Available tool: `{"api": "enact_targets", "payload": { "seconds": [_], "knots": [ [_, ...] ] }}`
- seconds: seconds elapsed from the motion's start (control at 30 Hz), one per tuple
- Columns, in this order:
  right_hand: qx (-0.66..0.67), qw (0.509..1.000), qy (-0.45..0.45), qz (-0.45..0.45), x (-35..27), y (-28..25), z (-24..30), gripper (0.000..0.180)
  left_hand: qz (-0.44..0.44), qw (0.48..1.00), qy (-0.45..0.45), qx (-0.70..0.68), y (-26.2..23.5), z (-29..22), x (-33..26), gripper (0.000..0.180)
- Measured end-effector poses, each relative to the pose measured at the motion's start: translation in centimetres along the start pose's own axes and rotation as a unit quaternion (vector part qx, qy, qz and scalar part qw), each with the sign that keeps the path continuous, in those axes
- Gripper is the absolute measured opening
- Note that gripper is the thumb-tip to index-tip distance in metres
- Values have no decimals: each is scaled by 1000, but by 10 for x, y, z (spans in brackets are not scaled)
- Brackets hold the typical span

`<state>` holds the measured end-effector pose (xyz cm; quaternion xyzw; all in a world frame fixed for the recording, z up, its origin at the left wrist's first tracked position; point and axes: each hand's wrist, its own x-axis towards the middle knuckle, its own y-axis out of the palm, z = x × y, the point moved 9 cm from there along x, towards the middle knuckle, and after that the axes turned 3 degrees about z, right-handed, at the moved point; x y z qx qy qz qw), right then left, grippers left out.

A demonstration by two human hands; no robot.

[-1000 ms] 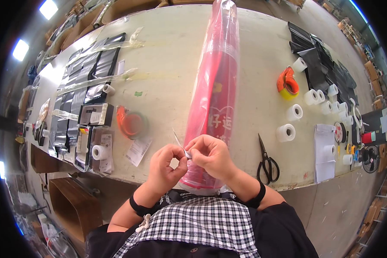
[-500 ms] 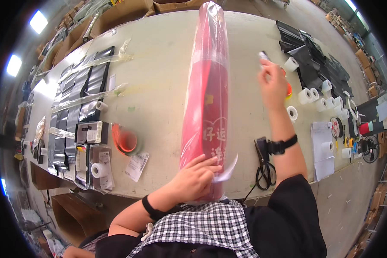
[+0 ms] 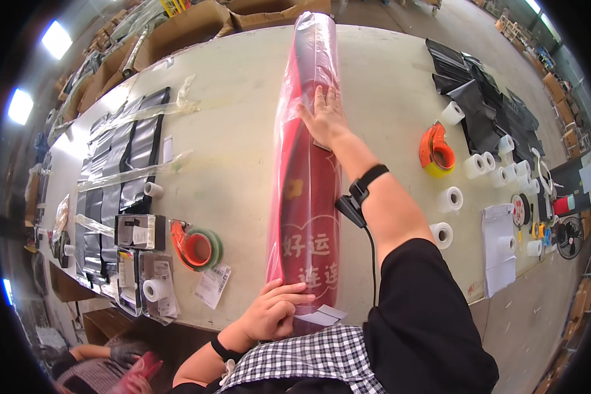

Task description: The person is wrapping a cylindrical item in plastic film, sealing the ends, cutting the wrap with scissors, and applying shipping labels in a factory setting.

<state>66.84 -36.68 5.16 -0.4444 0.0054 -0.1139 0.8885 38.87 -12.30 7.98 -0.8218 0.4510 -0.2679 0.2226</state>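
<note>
A long red roll (image 3: 305, 197) in clear plastic wrap lies lengthwise down the middle of the table, pale printing on its near part. Across its far half rests my right hand (image 3: 325, 120), fingers spread flat on the plastic; a small brownish edge shows beneath the palm, too hidden to name. On the near end lies my left hand (image 3: 274, 312), some fingers stretched over the roll and others bent, pressing its left side. Close to those fingers, a white paper slip (image 3: 323, 315) sits on the roll's near end.
Left are an orange tape dispenser (image 3: 194, 246), a printed label (image 3: 212, 285), a black box (image 3: 140, 232) and black plastic bags (image 3: 121, 148). Right are another orange tape dispenser (image 3: 435, 150), several white tape rolls (image 3: 450, 198) and papers (image 3: 499, 249). Another person (image 3: 105, 368) is at lower left.
My right hand, earlier right of the roll with a small dark-tipped thing, has come left onto the plastic. The roll and my left hand sit lower in view. Another person's hands and a pink item appear.
</note>
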Motion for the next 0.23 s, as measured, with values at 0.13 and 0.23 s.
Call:
{"api": "enact_targets", "payload": {
  "seconds": [0.13, 0.23],
  "knots": [
    [-66, 991, -120, 9, -99, 10, 30, 85, -8, 1000, -12, -4, -4, 5, 0, 20],
    [-20, 976, -215, 22, -186, 9, 50, 88, -18, 1000, -10, -10, 0, 5, -6, 19]
  ]
}}
